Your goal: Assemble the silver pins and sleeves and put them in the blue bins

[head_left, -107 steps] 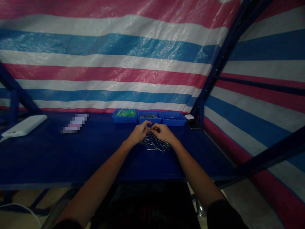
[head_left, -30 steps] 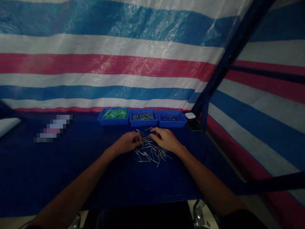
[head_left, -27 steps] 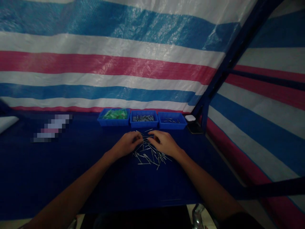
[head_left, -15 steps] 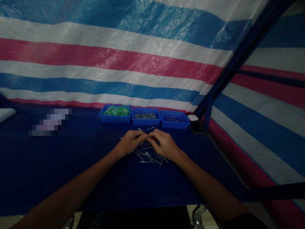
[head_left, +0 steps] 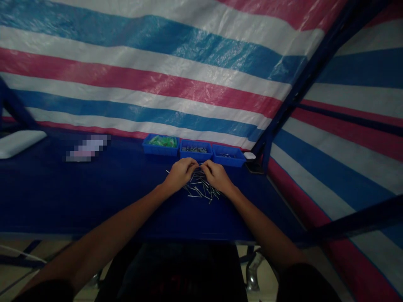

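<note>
Several thin metal rods [head_left: 203,191] lie loosely piled on the dark blue tabletop, below and between my hands. My left hand [head_left: 181,174] is on the left of the pile, its thumb and fingertips pinched together. Facing it, my right hand [head_left: 218,176] is closed in the same kind of pinch. A thin metal rod [head_left: 200,164] shows as a small bright sliver between the two sets of fingertips; the fingers cover most of it. Part of the pile is hidden behind my hands.
Beyond my hands stand three blue bins: one with green pieces [head_left: 163,142], one with short grey metal parts [head_left: 194,149], one with a few thin rods [head_left: 227,155]. A white case [head_left: 249,155] and a dark phone-like slab [head_left: 254,167] are right. A striped sheet [head_left: 141,75] hangs behind.
The camera view has shifted, so the table and bins appear moved. Both hands stay close together over the rods, fingertips still pinched.
</note>
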`<state>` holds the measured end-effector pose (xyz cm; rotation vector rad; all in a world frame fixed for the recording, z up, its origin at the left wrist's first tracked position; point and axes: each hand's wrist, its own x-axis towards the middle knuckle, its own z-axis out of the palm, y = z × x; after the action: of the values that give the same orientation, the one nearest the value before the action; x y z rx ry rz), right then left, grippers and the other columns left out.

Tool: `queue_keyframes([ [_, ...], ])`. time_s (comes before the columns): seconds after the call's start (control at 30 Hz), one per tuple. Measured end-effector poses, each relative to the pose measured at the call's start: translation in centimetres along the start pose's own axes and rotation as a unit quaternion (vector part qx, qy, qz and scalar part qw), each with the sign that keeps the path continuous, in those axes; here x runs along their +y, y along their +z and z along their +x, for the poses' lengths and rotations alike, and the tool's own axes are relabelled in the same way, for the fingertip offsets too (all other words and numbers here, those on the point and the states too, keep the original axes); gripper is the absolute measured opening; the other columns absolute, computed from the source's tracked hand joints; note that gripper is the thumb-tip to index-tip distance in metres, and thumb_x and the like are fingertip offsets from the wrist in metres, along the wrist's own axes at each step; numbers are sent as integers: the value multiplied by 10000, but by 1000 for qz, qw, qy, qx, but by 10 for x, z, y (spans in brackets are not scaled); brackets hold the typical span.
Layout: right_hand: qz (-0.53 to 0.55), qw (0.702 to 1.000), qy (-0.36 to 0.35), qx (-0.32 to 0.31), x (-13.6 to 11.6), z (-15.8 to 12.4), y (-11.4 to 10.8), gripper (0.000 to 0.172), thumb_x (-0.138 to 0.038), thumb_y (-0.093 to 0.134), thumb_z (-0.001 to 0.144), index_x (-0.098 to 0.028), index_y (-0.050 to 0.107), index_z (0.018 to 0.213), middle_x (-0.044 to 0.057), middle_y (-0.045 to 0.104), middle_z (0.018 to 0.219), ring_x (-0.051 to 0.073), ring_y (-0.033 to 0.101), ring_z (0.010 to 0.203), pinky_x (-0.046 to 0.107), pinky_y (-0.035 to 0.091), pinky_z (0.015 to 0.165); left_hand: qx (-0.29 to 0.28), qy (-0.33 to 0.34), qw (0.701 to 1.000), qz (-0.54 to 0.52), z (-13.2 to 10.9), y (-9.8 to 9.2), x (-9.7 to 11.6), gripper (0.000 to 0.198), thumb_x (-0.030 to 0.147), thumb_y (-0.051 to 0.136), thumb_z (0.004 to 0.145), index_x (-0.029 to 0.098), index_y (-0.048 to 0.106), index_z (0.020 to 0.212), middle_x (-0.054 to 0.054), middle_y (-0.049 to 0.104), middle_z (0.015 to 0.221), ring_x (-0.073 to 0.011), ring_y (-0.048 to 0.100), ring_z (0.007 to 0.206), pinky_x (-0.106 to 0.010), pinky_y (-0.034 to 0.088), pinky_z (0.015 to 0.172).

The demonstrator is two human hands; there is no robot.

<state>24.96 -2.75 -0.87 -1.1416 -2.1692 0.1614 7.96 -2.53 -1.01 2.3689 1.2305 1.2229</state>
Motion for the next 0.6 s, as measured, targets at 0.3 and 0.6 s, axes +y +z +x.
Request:
queue_keyframes([
  [0.3,-26,999,-47,-1,-5,-2,-1,194,-283,358,892,-189,521,846,22,601,736,130,562,657,230,383,627,-40,-43,998,-11,0,-6,-11,353,319,402,870,155,590,620,6,599,562,-109,543,541,-211,363,564],
  [0.6,-83,993,-84,19,-6,3,-10,198,-267,339,890,-181,503,821,25,591,676,142,557,607,239,372,597,-86,-29,996,-19,6,-12,-7,393,340,354,876,154,614,647,16,559,528,-94,501,509,-204,354,543],
])
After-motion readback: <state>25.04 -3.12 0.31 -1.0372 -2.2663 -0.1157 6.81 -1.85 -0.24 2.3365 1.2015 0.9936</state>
